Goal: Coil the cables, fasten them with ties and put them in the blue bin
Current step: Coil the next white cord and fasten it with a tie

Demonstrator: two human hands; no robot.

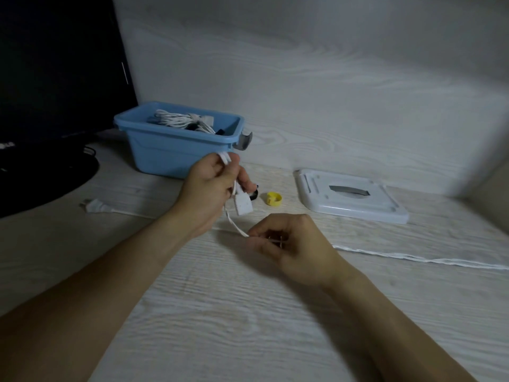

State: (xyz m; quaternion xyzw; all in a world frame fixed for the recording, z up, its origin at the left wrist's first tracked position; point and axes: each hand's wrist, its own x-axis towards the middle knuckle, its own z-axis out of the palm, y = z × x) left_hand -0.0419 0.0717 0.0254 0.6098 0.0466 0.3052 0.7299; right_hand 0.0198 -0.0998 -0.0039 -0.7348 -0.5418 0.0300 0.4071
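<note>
My left hand [212, 186] grips a short loop of a white cable in front of the blue bin [176, 153]; the cable's white socket end [243, 204] hangs below the fingers. From there the white cable [413, 259] runs down to my right hand [292, 246], which pinches it just above the table, then trails off to the right edge. Its white plug [95, 206] lies on the table at the left. Inside the bin lies a coiled white cable bundle [181, 119] with dark ties. A yellow tie roll [274, 199] and a black tie [254, 194] sit behind my left hand.
The bin's white lid [349, 197] lies flat at the right. A dark monitor [55, 64] with its round stand [41, 180] fills the left back corner. Pale wood-grain walls close the desk behind and at the right.
</note>
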